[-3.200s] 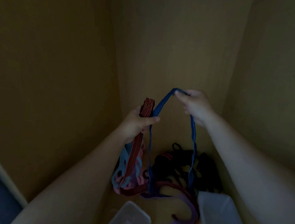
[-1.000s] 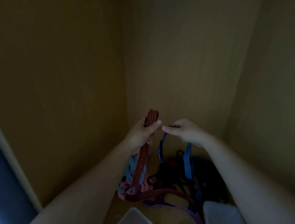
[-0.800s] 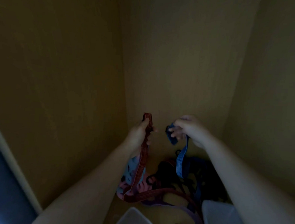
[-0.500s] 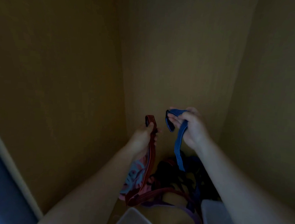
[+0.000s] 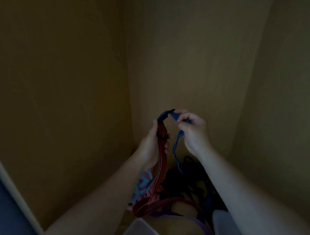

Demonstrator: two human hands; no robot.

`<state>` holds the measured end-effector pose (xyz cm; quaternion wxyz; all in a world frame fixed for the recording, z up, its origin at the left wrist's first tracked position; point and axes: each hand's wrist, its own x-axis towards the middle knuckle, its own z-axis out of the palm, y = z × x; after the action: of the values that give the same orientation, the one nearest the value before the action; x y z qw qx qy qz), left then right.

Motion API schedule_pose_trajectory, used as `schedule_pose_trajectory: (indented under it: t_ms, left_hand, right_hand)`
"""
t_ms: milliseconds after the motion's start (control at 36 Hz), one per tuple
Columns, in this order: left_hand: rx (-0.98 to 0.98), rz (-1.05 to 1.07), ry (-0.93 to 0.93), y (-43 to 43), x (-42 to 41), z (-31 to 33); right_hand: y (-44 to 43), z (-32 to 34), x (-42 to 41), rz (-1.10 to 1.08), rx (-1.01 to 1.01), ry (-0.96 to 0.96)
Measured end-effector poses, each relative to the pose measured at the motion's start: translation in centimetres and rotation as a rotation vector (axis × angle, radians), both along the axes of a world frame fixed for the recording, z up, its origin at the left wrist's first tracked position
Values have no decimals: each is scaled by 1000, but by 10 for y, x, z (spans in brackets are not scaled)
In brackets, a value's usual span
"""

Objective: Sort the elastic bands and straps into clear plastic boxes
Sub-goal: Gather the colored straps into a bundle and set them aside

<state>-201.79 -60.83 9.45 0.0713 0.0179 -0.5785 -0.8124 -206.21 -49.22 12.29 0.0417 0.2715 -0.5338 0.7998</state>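
Pinching the top of a blue elastic strap point(image 5: 175, 150), my right hand point(image 5: 192, 135) has its fingers closed around the folded upper end, and the strap's loose length hangs down from it toward the pile below. My left hand point(image 5: 154, 144) is clenched on a red striped elastic band point(image 5: 162, 164), gripping it near its top end; the band drops from that fist, runs down past the wrist and curls into a loop at the bottom of the space. Above the left fist the blue strap arches across from one hand to the other, so both hands touch it there, close together.

Under the hands lies a tangle of black straps point(image 5: 188, 182), too dark for me to separate piece by piece. To its left sits a pink and light-blue patterned band point(image 5: 142, 186), partly behind my left forearm. A purple band point(image 5: 201, 226) curves along the front of the pile. Two clear plastic boxes stand at the lower edge: one point(image 5: 140, 232) between my forearms, the other point(image 5: 224, 227) beside my right forearm. Yellowish wooden panels point(image 5: 180, 56) close in the space on three sides.
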Motion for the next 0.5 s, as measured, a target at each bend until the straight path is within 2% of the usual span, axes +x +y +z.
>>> schedule_pose_trajectory:
  t_ms: [111,222,333,389,444,500]
  left_hand:
    - [26,110,5,-9,-9,4]
    - [-75,213,35,-12,-11,8]
    - [-159,299,76,-12,-8,16]
    - [-180,355,93,-16,-11,22]
    - [-116,347,114,-17,-10,28]
    - [-14,258,162,-19,-11,34]
  right_hand:
    - [0,-17,8,-64,312,172]
    - [-4,-31,7,-61,401,230]
    - [-8,-36,4,-93,431,184]
    - [-7,-36,5,-31,468,56]
    - [-5,-41,4,99,588,-76]
    - [-5,-48,2,209,760,-106]
